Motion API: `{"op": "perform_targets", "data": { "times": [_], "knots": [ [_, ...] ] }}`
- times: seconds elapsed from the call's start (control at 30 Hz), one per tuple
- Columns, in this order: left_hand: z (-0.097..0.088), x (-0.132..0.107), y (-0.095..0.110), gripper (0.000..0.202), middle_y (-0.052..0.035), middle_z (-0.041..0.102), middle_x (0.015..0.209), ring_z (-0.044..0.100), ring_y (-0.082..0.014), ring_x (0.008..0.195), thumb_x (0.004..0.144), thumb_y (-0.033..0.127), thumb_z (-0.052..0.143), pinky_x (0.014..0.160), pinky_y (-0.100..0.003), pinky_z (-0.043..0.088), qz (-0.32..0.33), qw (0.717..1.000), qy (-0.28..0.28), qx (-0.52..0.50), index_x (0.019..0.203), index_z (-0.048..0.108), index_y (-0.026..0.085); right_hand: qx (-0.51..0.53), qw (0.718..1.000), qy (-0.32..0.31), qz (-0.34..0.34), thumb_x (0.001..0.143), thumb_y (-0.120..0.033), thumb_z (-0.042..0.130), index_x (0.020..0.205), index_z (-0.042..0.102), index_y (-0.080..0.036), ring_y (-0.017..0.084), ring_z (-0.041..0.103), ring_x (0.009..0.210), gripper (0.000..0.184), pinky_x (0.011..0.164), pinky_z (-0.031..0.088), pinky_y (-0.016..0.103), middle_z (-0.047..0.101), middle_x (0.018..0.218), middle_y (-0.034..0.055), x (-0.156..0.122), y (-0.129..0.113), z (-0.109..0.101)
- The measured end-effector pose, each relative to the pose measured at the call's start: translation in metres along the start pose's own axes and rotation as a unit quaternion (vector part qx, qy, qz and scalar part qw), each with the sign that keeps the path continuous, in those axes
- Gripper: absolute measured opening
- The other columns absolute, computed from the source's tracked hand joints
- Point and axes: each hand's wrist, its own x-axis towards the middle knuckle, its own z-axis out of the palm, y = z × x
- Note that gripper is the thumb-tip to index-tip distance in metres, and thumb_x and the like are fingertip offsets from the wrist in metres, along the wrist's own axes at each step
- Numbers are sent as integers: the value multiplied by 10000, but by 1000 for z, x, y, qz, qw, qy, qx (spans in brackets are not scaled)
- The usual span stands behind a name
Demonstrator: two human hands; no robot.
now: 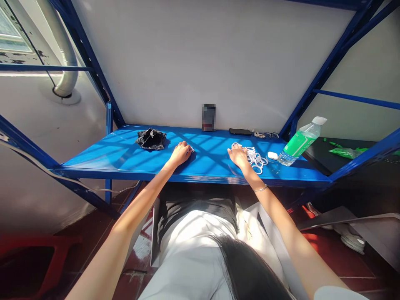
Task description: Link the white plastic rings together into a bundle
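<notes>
Over the middle of the blue shelf, my left hand (180, 153) is closed, its fingers curled inward. A small whitish bit shows beside its fingertips, too small to name. Further right, my right hand (238, 156) is closed on part of a loose, tangled white cord (256, 160). Most of that cord lies in loops on the shelf just to the right of the hand. My right fingertips are partly hidden. A crumpled black plastic bag (151, 139), its mouth gaping, rests to the left of my left hand.
A white case (273, 155) and a tilted water bottle (300, 141) with a green label are at right. Along the wall are a dark upright box (208, 118), a black phone (240, 131) and a thin cable (265, 134). Blue metal posts (325, 66) frame the shelf (206, 166).
</notes>
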Motion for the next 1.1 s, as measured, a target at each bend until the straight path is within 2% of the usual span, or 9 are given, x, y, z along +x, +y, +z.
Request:
{"op": "perform_targets", "data": {
  "times": [0.2, 0.3, 0.4, 0.5, 0.63, 0.77, 0.83, 0.93, 1.1],
  "knots": [
    [2, 0, 4, 248, -168, 585, 1151, 569, -300, 1094, 949, 206, 473, 853, -385, 504, 25, 1000, -10, -12, 1091, 661, 129, 9, 1000, 10, 18, 1019, -352, 292, 1078, 650, -61, 405, 517, 1206, 465, 1081, 259, 653, 612, 1218, 295, -3, -6, -6],
    [-2, 0, 10, 251, -164, 601, 1163, 564, -304, 1125, 959, 230, 464, 859, -390, 505, 37, 999, 12, -30, 1096, 653, 138, 5, 999, 31, -2, 1011, -292, 298, 1152, 625, -57, 399, 485, 1264, 426, 1095, 272, 627, 578, 1304, 278, -3, -14, -17],
    [-6, -1, 13, 262, -161, 618, 1169, 560, -304, 1149, 976, 253, 439, 891, -401, 498, 52, 994, 57, -82, 1093, 644, 140, 21, 996, 54, -73, 1000, -247, 333, 1257, 593, -97, 361, 438, 1342, 395, 1112, 313, 566, 549, 1386, 222, -3, -27, -29],
    [-11, -3, 18, 298, -143, 639, 1152, 584, -277, 1119, 986, 332, 442, 883, -368, 504, 55, 979, 73, -182, 1131, 631, 153, 50, 980, 29, -188, 990, -219, 362, 1294, 599, -160, 319, 444, 1359, 389, 1101, 366, 519, 571, 1386, 161, -5, -46, -39],
    [-17, -5, 30, 450, -130, 656, 1174, 635, -242, 1030, 978, 512, 433, 812, -316, 516, 19, 935, 51, -350, 1174, 628, 157, 96, 945, -23, -312, 979, -155, 357, 1269, 632, -190, 295, 486, 1332, 402, 1054, 427, 506, 626, 1326, 128, -14, -71, -41],
    [-19, -6, 45, 547, -99, 714, 966, 652, -225, 919, 928, 638, 441, 829, -316, 505, 19, 893, 8, -449, 931, 683, 148, 122, 922, -51, -365, 962, -121, 375, 1225, 660, -183, 301, 492, 1317, 393, 1036, 443, 508, 639, 1306, 129, -22, -85, -33],
    [-19, -6, 49, 573, -89, 712, 908, 650, -218, 896, 896, 678, 460, 824, -309, 502, 18, 880, -6, -475, 857, 676, 149, 126, 920, -54, -366, 961, -131, 386, 1178, 679, -187, 296, 498, 1300, 369, 1020, 455, 495, 648, 1277, 129, -24, -86, -31],
    [-18, -6, 53, 572, -79, 708, 910, 648, -209, 891, 838, 703, 534, 809, -293, 496, 3, 861, -21, -509, 873, 679, 151, 160, 926, -31, -339, 959, -180, 427, 1081, 695, -211, 280, 521, 1240, 296, 991, 472, 468, 652, 1216, 116, -25, -85, -31],
    [-19, -6, 58, 588, -57, 699, 853, 643, -198, 849, 787, 708, 609, 802, -301, 496, 14, 810, -77, -582, 951, 681, 148, 298, 932, 19, -208, 959, -302, 461, 1076, 638, -215, 249, 582, 1090, 229, 887, 507, 403, 640, 1151, 109, -21, -82, -35]
  ]
}}
